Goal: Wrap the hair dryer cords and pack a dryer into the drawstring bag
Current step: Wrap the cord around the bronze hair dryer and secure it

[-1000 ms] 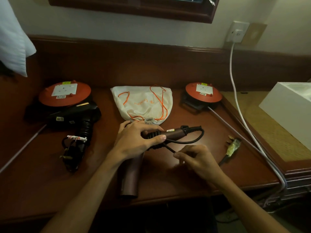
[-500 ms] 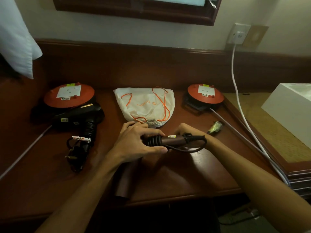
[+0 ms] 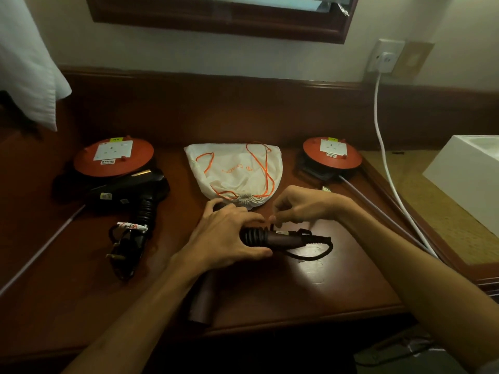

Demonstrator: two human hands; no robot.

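The brown hair dryer (image 3: 272,237) is lying mid-worktop (image 3: 324,287), its cord (image 3: 313,252) partly coiled round the handle, one loop trailing loose. The left hand (image 3: 226,238) is gripping the handle; the right hand (image 3: 299,205) is pinching the cord just behind it. The black dryer (image 3: 129,190) at left is sitting already bundled. The drawstring bag (image 3: 232,171) is waiting cinched, so packing seems undone.

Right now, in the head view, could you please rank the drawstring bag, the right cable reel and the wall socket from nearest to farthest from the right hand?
From the right hand:
1. Drawstring bag, just behind it, toward the left.
2. Right cable reel, behind it, to the right.
3. Wall socket, up on the wall, far right.
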